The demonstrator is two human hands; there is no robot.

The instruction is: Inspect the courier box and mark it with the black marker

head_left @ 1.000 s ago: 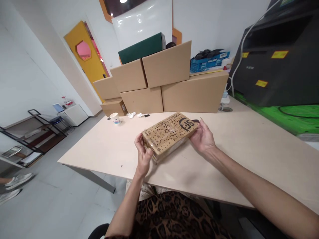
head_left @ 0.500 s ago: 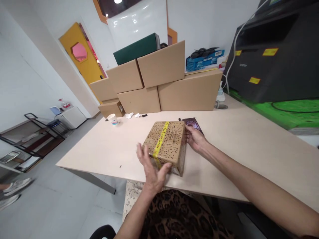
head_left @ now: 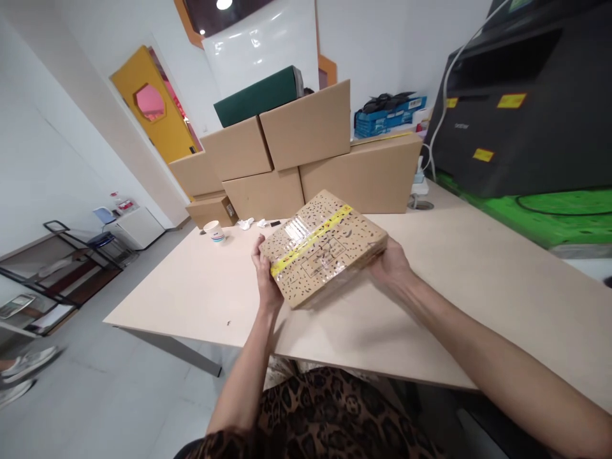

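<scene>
A speckled cardboard box (head_left: 325, 248) with a yellow tape strip is held tilted above the table (head_left: 191, 287). My left hand (head_left: 266, 277) grips its left edge, fingers curled behind it. On the right, my right hand (head_left: 394, 264) holds the corner from below, its fingertips partly hidden by the box. A pale label with dark stripes shows on the box's upper left part.
Behind stand stacked plain cartons (head_left: 306, 127) with a green box (head_left: 258, 99) on top. A paper cup (head_left: 215, 232) and crumpled tissues (head_left: 245, 224) lie at the back left. A large black printer (head_left: 530, 115) is at the right.
The box has been lifted off the table, turned and tilted. My left hand has moved up to its left edge and closed on it; my right hand has shifted under the right corner.
</scene>
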